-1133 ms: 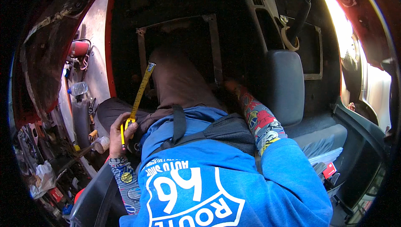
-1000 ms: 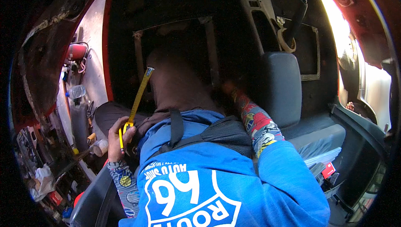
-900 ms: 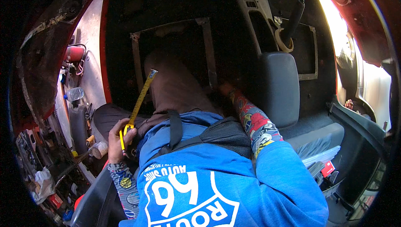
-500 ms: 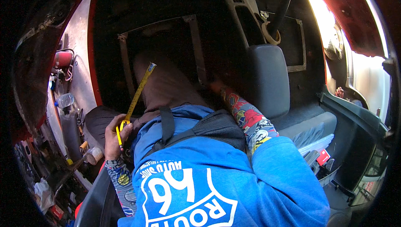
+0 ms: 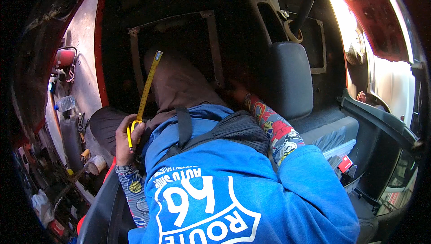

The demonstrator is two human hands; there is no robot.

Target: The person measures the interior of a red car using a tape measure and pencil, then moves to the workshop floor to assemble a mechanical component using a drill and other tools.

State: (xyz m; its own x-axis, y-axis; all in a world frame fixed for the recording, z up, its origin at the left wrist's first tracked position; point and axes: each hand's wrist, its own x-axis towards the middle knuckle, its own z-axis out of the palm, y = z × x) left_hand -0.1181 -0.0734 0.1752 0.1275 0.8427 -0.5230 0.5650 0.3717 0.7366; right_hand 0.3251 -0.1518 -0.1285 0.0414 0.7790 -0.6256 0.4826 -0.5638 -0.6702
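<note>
My left hand [image 5: 124, 139] is closed round a yellow tape measure [image 5: 147, 85] beside my left thigh. Its blade stands out a fair length, slanting up and away in front of my leg, with the end free. A thin yellow pencil [image 5: 129, 139] is held in the same hand, its tip pointing back toward me. Deep in shadow, my right hand [image 5: 238, 90] reaches down beside my right leg, close to the near corner of a rectangular metal frame [image 5: 215, 55] on the dark floor. Its fingers are too dark to make out.
A grey padded armrest [image 5: 291, 80] and centre console with a handbrake lever [image 5: 303, 14] stand to the right. A roll of tape [image 5: 292, 32] hangs on the lever. Through the open left side, a water bottle [image 5: 67, 103] and several tools show. Plastic-wrapped items lie at right.
The tape blade has swung a little more upright and its end lies farther forward. My right hand shows slightly more beside the frame's corner. The whole view has shifted slightly.
</note>
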